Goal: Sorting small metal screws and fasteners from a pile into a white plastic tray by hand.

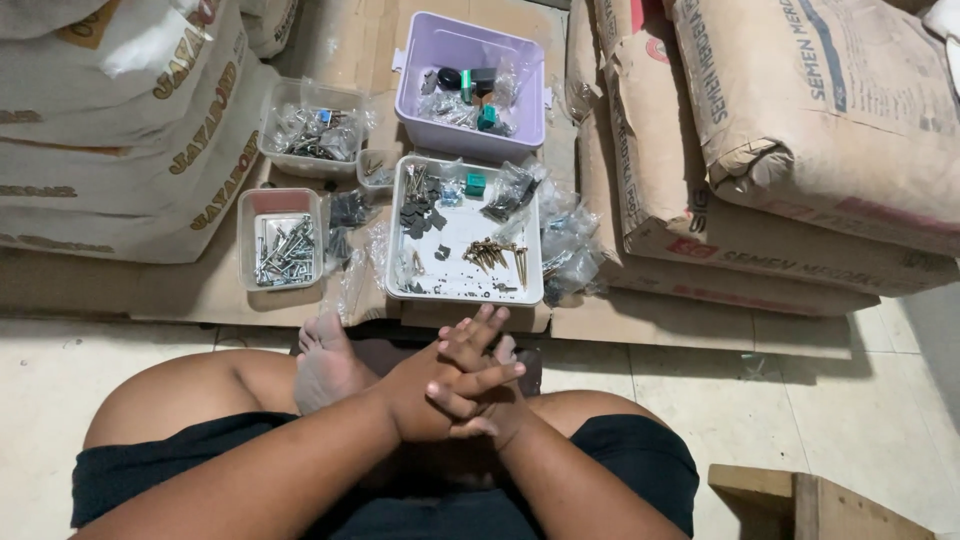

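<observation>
both my left hand (425,395) and right hand (480,385) are just clasped together over my lap holding nothing, but the white tray (400,285) of loose screws (495,255) sits so near my foot (325,365) that one twitch could scatter them

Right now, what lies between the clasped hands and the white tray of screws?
In the head view, only the edge of brown cardboard separates the clasped hands from the white tray; nothing else lies there.
</observation>
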